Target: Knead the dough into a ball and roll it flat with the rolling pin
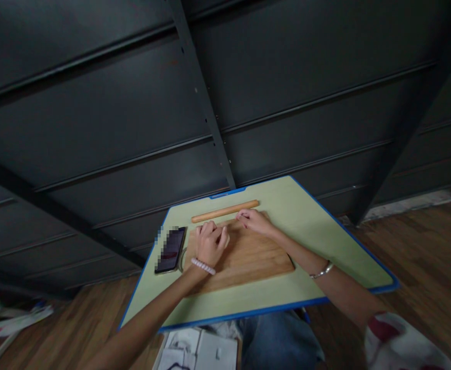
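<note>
A wooden cutting board (248, 262) lies on a pale green table with a blue edge. Over the board's left part is my left hand (211, 243), its fingers curled down; whatever lies under them is hidden. My right hand (255, 222) is above the board's far edge with thumb and fingers pinched together, and I cannot make out anything between them. Just beyond both hands rests a wooden rolling pin (225, 211), close to the right fingertips.
A phone (170, 250) lies on the table (310, 221) left of the board. Dark metal panels (133, 103) rise behind the table. Below its near edge are my legs in jeans (279, 339) and a white box (215, 352). The floor (433, 241) is brown wood.
</note>
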Action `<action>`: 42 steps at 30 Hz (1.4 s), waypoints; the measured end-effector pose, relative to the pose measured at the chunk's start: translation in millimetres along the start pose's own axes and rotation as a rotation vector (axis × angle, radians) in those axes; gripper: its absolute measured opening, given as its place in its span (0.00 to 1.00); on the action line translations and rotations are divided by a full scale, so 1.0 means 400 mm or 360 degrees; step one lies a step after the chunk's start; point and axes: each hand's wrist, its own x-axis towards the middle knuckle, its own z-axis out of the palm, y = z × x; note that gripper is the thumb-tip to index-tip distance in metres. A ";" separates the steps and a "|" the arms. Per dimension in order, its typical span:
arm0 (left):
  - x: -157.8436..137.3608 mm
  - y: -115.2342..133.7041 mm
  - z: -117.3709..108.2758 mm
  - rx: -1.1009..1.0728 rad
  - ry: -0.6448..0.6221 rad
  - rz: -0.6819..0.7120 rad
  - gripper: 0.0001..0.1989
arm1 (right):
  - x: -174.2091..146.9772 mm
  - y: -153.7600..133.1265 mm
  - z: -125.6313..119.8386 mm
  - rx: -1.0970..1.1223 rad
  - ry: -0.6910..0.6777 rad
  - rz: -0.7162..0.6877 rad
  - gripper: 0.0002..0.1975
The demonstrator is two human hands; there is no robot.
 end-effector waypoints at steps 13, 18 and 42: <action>0.045 -0.064 0.068 -0.0865 -0.0253 -0.0066 0.04 | 0.001 -0.004 0.000 0.0053 0.0001 0.0036 0.10; 0.018 -0.032 0.051 -0.1145 -0.0504 -0.0016 0.06 | -0.005 -0.027 -0.008 0.0061 -0.0001 0.0064 0.10; -0.001 -0.007 0.082 -0.1382 0.0131 -0.1099 0.12 | -0.008 -0.016 -0.005 0.0097 0.0026 0.0066 0.12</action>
